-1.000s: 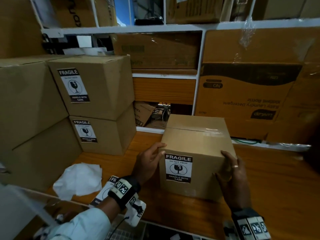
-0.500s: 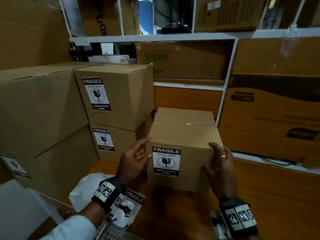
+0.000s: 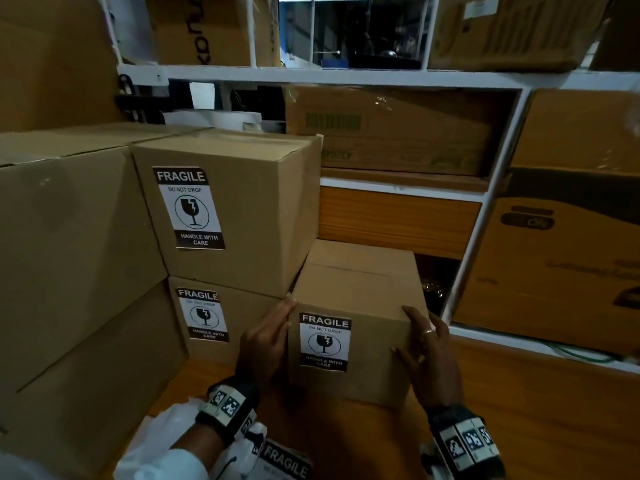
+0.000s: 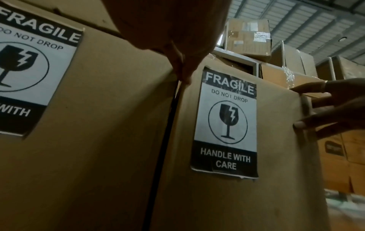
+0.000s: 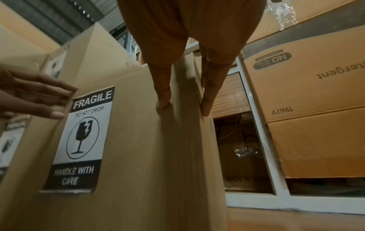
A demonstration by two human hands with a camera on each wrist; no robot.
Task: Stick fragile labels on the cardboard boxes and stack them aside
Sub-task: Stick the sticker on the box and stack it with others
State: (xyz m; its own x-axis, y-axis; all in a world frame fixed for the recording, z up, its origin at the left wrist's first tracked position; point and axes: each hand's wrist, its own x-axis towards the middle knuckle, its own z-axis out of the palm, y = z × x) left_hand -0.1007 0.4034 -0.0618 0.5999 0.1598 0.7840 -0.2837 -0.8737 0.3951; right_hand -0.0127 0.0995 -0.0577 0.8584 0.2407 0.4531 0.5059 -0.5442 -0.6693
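A small taped cardboard box [image 3: 360,289] with a black-and-white fragile label [image 3: 324,342] on its front sits between my hands on the wooden table. My left hand [image 3: 266,337] presses flat on its left side, fingers straight [image 4: 183,67]. My right hand [image 3: 429,362] straddles the front right corner, thumb [image 5: 162,87] on the front face, fingers along the right side. To the left is a stack of two labelled boxes, upper [image 3: 249,202] and lower [image 3: 249,317]. A narrow dark gap separates the held box from the lower one in the left wrist view.
Large plain cartons [image 3: 69,254] fill the left. A white shelf frame [image 3: 478,220] with big cartons [image 3: 561,254] stands behind and to the right. Loose fragile labels [image 3: 284,460] and white paper [image 3: 152,434] lie at the near edge. Bare table top [image 3: 554,427] shows at the right.
Both hands have moved the labelled box leftward and back across the table, from the middle to right beside the two stacked boxes.
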